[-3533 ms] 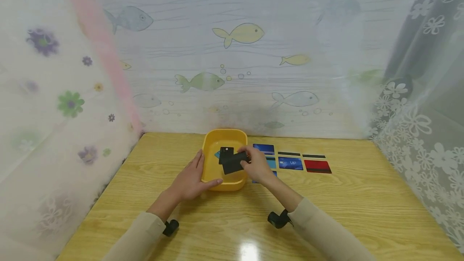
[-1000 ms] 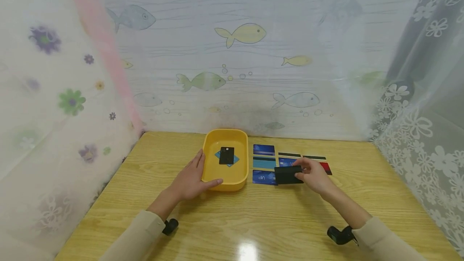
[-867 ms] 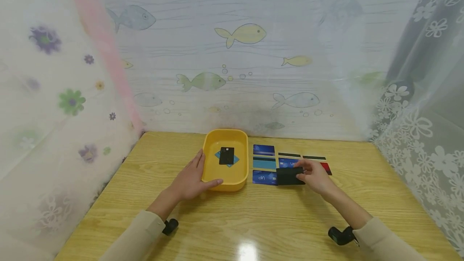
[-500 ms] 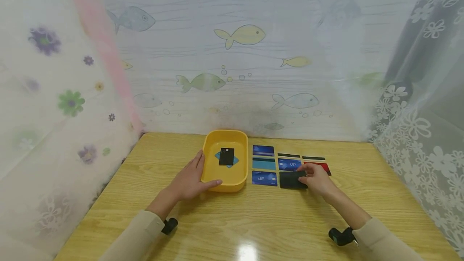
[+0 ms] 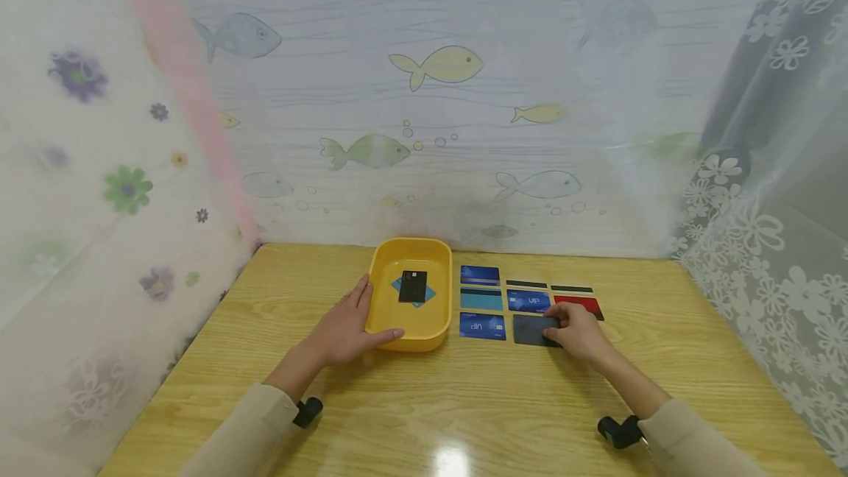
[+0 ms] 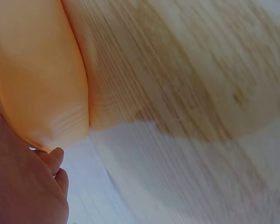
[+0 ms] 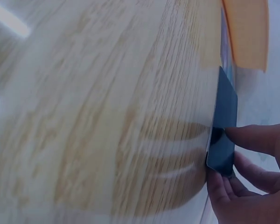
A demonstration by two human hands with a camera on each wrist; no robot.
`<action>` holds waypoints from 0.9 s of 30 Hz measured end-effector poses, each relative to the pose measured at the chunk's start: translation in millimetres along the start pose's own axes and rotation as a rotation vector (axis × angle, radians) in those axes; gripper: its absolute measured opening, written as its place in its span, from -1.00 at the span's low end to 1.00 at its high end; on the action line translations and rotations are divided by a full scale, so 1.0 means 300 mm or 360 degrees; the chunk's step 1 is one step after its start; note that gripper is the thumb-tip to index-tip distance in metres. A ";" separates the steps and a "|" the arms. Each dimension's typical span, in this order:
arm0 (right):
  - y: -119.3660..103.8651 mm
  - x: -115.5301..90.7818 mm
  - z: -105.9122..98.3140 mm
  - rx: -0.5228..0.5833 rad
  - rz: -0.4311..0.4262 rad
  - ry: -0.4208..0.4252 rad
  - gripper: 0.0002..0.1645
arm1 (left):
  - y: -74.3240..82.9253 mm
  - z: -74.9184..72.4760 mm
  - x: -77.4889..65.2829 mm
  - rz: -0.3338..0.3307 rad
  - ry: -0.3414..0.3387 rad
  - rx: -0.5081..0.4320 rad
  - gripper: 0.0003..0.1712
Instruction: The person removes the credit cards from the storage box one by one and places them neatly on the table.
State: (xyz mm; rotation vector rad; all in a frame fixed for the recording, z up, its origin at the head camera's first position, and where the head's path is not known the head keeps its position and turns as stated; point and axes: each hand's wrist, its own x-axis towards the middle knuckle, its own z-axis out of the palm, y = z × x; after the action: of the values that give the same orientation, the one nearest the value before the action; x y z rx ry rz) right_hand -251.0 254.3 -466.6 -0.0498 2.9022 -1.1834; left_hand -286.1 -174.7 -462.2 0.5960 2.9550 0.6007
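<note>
My right hand (image 5: 578, 331) pinches the right end of a plain black card (image 5: 528, 330) low over the table, just right of a blue VIP card (image 5: 482, 326). In the right wrist view, the thumb is on the upper face of the card (image 7: 224, 119) and fingertips are at its edge. My left hand (image 5: 341, 328) rests against a yellow plastic tray (image 5: 377, 293), fingers straight along its left side and thumb over the near rim. Inside the tray, a black chip card (image 5: 414, 287) lies across a light blue card (image 5: 430, 293).
Rows of cards lie right of the tray: a dark blue card (image 5: 480, 275), a light blue card with a black stripe (image 5: 482, 299), a blue VIP card (image 5: 528, 301) and a red card (image 5: 579, 306). A fish-patterned curtain (image 5: 371, 205) hangs behind the wooden table (image 5: 411, 403).
My right hand has carried the black card rightward out of the tray and lowered it beside the front VIP card. My left hand has stayed on the tray.
</note>
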 end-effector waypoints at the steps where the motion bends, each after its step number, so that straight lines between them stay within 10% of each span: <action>1: 0.002 0.002 0.003 -0.0007 -0.0006 0.0002 -0.65 | 0.000 0.000 0.000 0.0003 0.0002 -0.0003 0.47; 27: -0.009 0.008 0.026 -0.0032 -0.0030 0.0011 -0.62 | -0.002 0.004 0.001 0.0002 0.0010 -0.0015 0.48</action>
State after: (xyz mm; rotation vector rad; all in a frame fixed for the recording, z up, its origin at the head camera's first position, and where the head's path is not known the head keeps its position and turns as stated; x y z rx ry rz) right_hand -253.2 246.8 -470.3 -0.0735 2.9261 -1.1592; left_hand -286.3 -174.5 -463.7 0.5965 2.9561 0.6178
